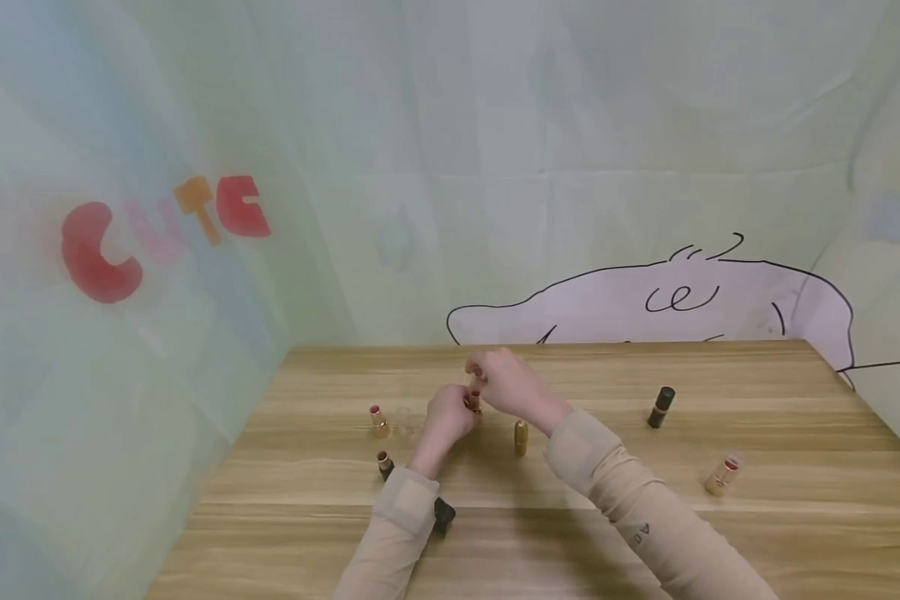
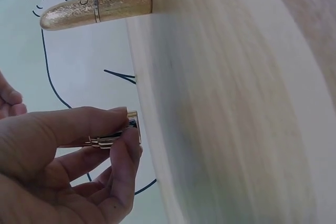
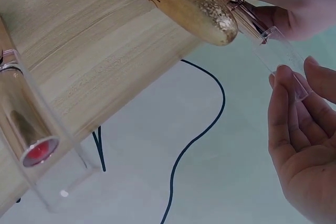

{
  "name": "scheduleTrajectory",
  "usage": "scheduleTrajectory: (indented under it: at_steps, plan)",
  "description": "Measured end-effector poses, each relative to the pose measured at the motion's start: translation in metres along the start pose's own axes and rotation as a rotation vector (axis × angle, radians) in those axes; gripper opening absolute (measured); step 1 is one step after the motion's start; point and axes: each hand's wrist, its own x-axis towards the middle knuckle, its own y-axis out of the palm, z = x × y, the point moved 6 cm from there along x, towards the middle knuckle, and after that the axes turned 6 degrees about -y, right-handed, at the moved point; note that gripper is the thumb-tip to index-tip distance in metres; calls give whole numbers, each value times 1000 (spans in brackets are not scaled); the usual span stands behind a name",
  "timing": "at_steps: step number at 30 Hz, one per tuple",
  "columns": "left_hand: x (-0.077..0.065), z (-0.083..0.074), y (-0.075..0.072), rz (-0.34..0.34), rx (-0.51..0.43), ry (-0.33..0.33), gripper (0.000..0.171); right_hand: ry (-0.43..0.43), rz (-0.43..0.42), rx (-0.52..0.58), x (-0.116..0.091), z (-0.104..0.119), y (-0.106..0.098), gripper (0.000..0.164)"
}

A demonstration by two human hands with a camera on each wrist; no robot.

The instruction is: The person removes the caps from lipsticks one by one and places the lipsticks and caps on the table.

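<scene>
At the far middle of the table, my left hand [image 1: 450,413] pinches the base of a gold lipstick [image 1: 475,402] between thumb and fingers. My right hand [image 1: 506,382] is just above it, and the right wrist view shows its thumb and fingertips gripping a clear cap [image 3: 285,59]. The cap's lower end is right at the top of the lipstick, in line with it. A gold bullet-shaped lipstick [image 1: 521,437] stands close by, to the right of the left hand. In the left wrist view, the fingers cover much of the held lipstick.
Left of the hands stand an uncapped gold lipstick [image 1: 378,422], a loose clear cap [image 1: 403,421] and an uncapped black lipstick [image 1: 386,466]. A black piece [image 1: 443,517] lies partly behind the left sleeve. On the right are a black lipstick [image 1: 662,407] and a clear-capped gold lipstick [image 1: 722,475].
</scene>
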Motion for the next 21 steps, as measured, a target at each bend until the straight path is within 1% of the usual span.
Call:
scheduleTrajectory:
  at_steps: [3,5,9,12,16,21]
  plan:
    - [0,1,-1,-7,14,2,11,-9,-13,3,0,0,-2,21]
    - [0,1,-1,-16,28,16,10,-12,-24,6,-1,0,-3,20]
    - [-2,1,-2,-22,30,26,11,7,-26,5,-1,-2,-6,19]
    - [-3,2,-3,-18,26,13,9,26,-24,1,-1,-4,-9,18]
    - [-2,3,-4,-14,28,0,2,17,-48,-19,-2,-8,-16,18]
    - [0,4,-4,-8,24,-17,4,30,-48,-24,-6,-19,-18,19]
